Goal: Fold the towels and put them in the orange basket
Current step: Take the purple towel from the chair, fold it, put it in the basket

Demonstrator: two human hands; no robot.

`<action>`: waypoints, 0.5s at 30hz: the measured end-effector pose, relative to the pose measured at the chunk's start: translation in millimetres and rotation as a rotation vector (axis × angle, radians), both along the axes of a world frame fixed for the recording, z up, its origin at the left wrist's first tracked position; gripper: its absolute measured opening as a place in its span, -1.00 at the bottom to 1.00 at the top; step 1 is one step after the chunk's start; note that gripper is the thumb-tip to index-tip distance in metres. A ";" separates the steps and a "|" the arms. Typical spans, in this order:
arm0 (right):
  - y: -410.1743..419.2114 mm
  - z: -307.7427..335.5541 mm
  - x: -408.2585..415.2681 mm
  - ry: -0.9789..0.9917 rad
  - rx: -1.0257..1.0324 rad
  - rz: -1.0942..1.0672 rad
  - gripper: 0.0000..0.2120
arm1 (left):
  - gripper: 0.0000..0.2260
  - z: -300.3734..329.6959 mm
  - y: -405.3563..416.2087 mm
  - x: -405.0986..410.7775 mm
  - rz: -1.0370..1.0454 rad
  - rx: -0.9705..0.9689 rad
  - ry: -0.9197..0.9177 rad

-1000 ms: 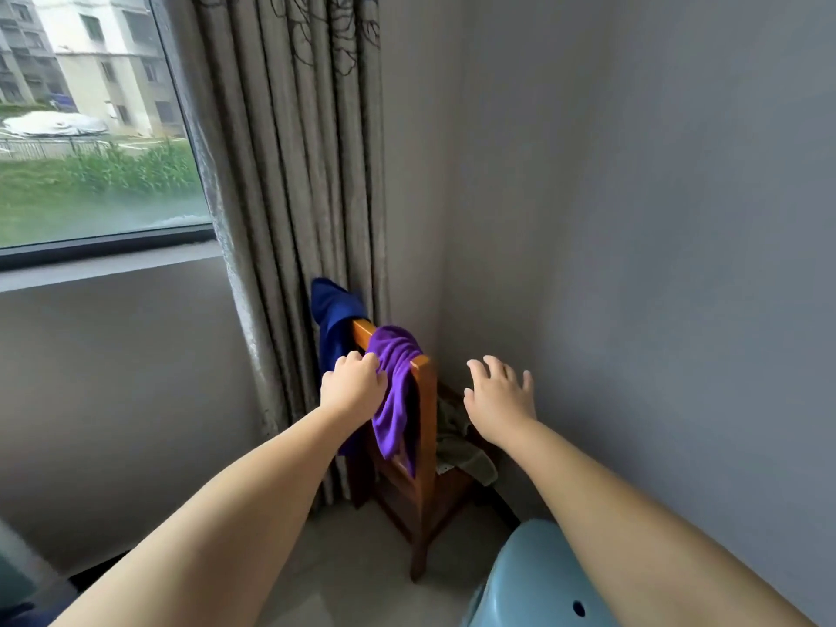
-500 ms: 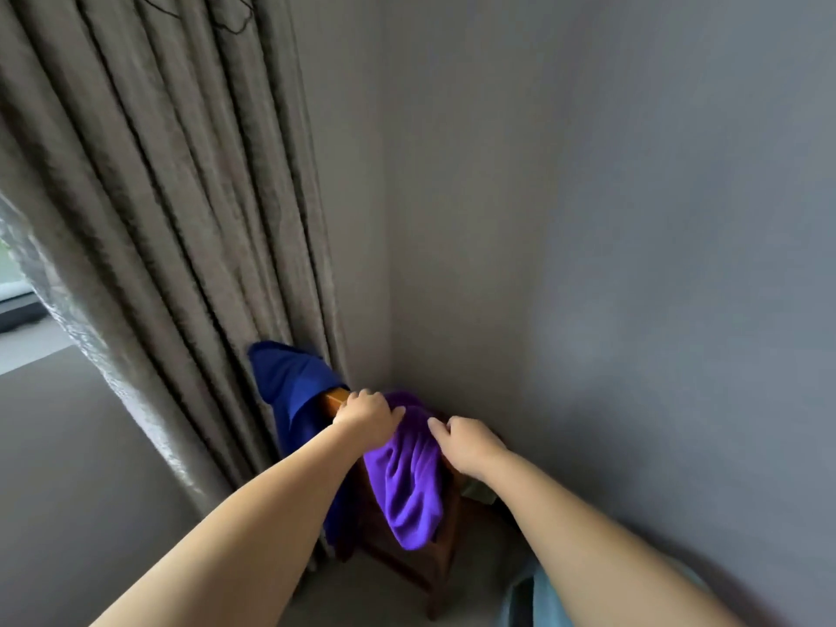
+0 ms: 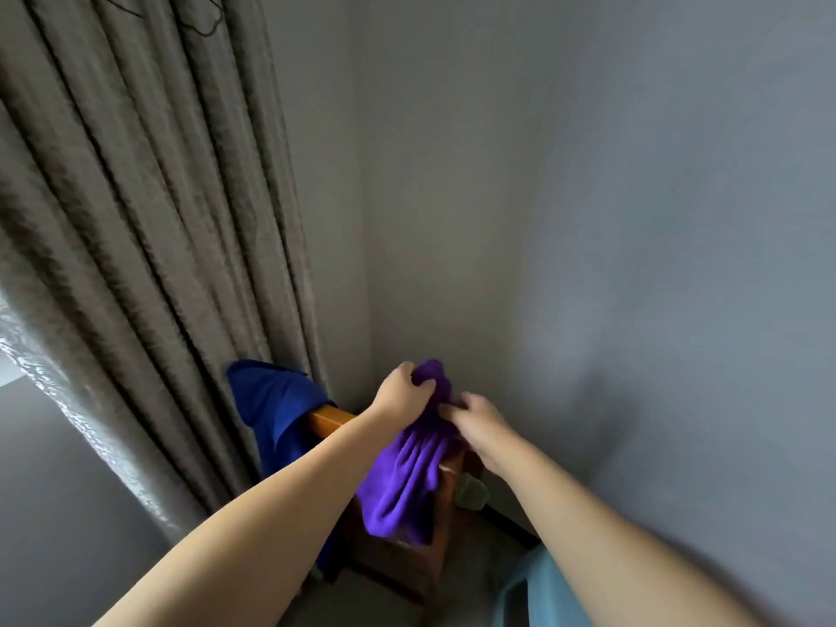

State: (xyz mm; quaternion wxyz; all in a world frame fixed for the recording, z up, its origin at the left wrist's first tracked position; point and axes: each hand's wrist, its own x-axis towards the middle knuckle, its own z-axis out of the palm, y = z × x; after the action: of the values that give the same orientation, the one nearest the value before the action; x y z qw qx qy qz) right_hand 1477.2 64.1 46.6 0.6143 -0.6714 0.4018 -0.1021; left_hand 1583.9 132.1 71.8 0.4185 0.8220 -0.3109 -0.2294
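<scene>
So I'm facing the corner of the room: grey wall (image 3: 633, 219) filling everything from 12 round to 4 o'clock, big beige curtain (image 3: 135, 196) hanging from 9 up to 12. Tucked in the corner at about 6 o'clock is a wooden chair (image 3: 328, 418), and its top rail is basically my drying rack. There's a pale blue plastic thing (image 3: 529, 590) poking in at 5 o'clock, can't tell what it is from here. No orange basket anywhere in view, so I guess it's off somewhere behind me.

Two towels on the chair. The blue towel (image 3: 271, 400) is draped over the rail's 9 o'clock end, right up against the curtain, untouched. The purple towel (image 3: 402, 486) is the one I'm on: it hangs over the rail toward the 3 o'clock end, long axis running straight down from 12 to 6, bunched at the top and fanning out below.

My left hand (image 3: 400, 393) has its fingers curled round the bunched top of the purple towel, lifted a bit above the rail. My right hand (image 3: 479, 423) is just at 3 o'clock of it, fingertips pinching into the same fabric a touch lower. Both are about equally close, the towel sits right between them with the loose length hanging below at 6.

So my guess is the next bit is a straight lift toward 12 to clear the rail, then spreading the hands apart to open it flat for folding. Nothing's folded yet
</scene>
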 end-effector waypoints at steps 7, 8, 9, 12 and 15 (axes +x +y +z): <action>-19.9 74.8 -55.4 -0.636 0.577 -0.309 -0.58 | -0.89 67.4 -18.4 -62.1 -0.050 -0.686 0.987; -22.0 79.7 -67.5 -0.674 0.607 -0.310 -0.54 | -0.86 71.8 -21.8 -73.5 -0.131 -0.692 1.018; -23.8 82.8 -77.6 -0.689 0.623 -0.313 -0.52 | -0.84 74.3 -25.8 -83.0 -0.219 -0.690 1.031; -33.8 84.6 -109.3 -0.683 0.621 -0.301 -0.61 | -0.75 82.9 -40.1 -110.3 -0.417 -0.655 1.037; -38.2 78.5 -143.6 -0.586 0.581 -0.237 -0.65 | -0.71 90.7 -50.8 -132.7 -0.555 -0.650 1.066</action>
State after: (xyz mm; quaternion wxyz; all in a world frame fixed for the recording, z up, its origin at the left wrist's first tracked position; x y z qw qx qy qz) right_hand 1333.6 25.9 125.1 0.8501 -0.3622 0.2969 -0.2409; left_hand 1451.2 81.4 162.5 0.6657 0.3192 -0.3144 -0.5968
